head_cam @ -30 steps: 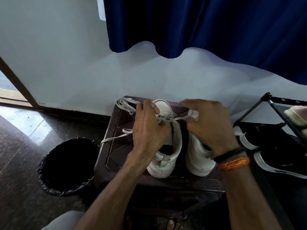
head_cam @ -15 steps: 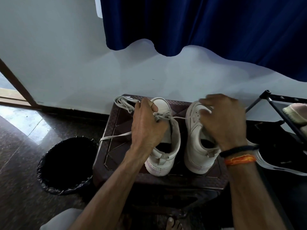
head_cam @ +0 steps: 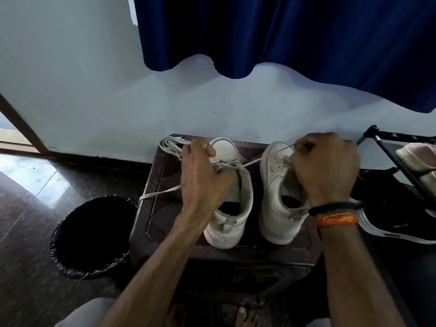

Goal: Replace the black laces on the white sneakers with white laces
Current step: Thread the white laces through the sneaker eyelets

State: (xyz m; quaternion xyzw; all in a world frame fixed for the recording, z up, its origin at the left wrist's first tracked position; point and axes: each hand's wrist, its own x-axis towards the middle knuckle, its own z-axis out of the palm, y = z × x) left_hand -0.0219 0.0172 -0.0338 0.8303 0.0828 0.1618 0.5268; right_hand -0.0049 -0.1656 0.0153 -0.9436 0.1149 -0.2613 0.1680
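Two white sneakers (head_cam: 278,197) side by side on a dark stool (head_cam: 155,208), toes to the wall. White lace (head_cam: 252,162) stretched taut from the left shoe across to the right. Left hand (head_cam: 203,182) curled over the left shoe's lacing, lace gripped. Right hand (head_cam: 325,168) closed, lace end pinched above the right shoe's toe. Loose laces (head_cam: 169,145) bunched at the stool's far left corner. Black bin (head_cam: 94,234) left, on the floor; shoe rack (head_cam: 396,161) right.

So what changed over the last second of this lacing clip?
The right hand moved right, away from the left sneaker, drawing a white lace end taut across the gap; it now pinches the lace over the right sneaker. The left hand stayed gripping the left sneaker's laces. Both sneakers stayed on the stool; the bin did not move.
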